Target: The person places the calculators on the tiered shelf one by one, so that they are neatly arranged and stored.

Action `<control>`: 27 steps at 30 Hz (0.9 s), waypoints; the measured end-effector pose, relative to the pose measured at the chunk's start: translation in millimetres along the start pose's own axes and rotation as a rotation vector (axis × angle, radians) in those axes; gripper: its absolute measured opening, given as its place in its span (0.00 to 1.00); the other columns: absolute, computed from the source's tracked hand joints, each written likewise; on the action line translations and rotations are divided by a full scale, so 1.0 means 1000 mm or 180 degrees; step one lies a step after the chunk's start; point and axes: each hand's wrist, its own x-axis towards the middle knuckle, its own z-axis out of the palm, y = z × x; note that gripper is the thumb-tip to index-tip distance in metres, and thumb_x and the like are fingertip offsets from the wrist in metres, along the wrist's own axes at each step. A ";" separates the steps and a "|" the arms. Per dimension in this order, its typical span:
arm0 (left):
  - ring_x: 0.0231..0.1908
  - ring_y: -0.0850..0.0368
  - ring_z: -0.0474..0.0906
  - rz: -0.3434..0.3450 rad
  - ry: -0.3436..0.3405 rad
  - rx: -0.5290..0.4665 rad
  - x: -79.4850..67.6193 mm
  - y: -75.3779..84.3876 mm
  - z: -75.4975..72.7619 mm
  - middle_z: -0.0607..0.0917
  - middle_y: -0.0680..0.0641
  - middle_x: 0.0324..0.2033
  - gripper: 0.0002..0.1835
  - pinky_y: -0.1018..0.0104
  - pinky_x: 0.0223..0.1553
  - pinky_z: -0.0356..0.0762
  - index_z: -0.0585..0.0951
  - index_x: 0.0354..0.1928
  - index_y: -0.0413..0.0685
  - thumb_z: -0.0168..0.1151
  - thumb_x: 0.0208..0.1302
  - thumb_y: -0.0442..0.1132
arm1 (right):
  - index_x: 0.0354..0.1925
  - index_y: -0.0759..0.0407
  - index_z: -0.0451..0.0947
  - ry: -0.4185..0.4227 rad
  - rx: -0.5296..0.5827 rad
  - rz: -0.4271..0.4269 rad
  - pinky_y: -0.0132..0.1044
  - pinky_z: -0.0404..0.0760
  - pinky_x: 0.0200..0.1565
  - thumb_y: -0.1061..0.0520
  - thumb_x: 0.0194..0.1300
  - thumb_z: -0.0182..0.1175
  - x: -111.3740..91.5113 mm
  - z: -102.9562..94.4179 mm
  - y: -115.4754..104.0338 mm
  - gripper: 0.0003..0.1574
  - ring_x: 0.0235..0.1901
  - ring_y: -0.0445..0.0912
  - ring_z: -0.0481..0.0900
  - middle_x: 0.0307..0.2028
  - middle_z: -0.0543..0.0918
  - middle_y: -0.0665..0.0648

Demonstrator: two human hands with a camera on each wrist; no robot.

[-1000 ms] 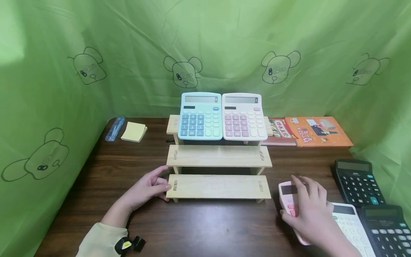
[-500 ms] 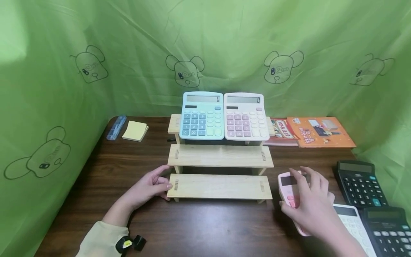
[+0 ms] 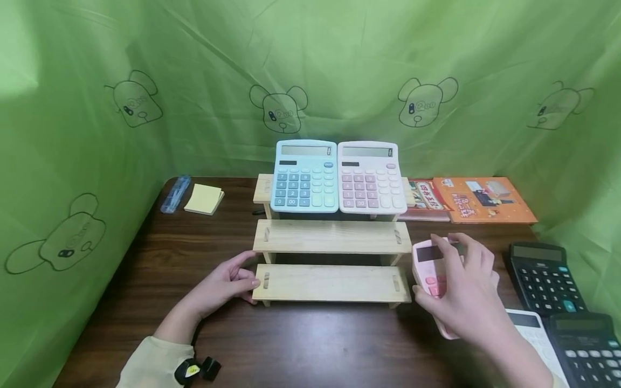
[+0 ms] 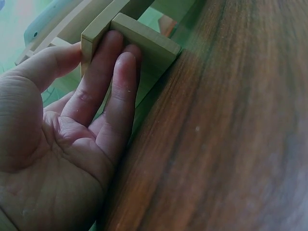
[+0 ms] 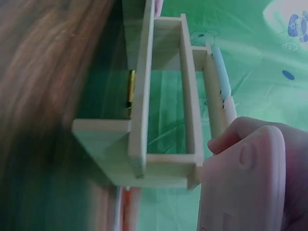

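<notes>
A three-tier wooden stand occupies the middle of the table. My left hand pinches the left end of its lowest board, thumb on top and fingers beneath, as the left wrist view confirms at the board end. To the right of the stand, my right hand grips a pink calculator by its sides, covering much of its keypad. The right wrist view shows this calculator's pale back, raised off the table. On the top tier, a blue calculator and a white-and-lilac calculator lean side by side.
Two black calculators and a white calculator lie at the right. Behind the stand's right end are an orange book and a red booklet. Yellow sticky notes and a blue translucent item lie back left.
My right hand has lifted the pink calculator and carried it away from me and slightly left, nearer the stand. The left hand keeps its hold on the lowest board.
</notes>
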 end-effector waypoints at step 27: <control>0.31 0.42 0.84 0.0009 0.0000 0.0034 0.000 0.002 0.000 0.85 0.35 0.35 0.41 0.48 0.37 0.83 0.49 0.73 0.39 0.62 0.67 0.37 | 0.51 0.58 0.70 0.0213 -0.0018 -0.0525 0.59 0.61 0.42 0.46 0.32 0.71 0.026 0.012 -0.044 0.45 0.55 0.63 0.57 0.55 0.63 0.63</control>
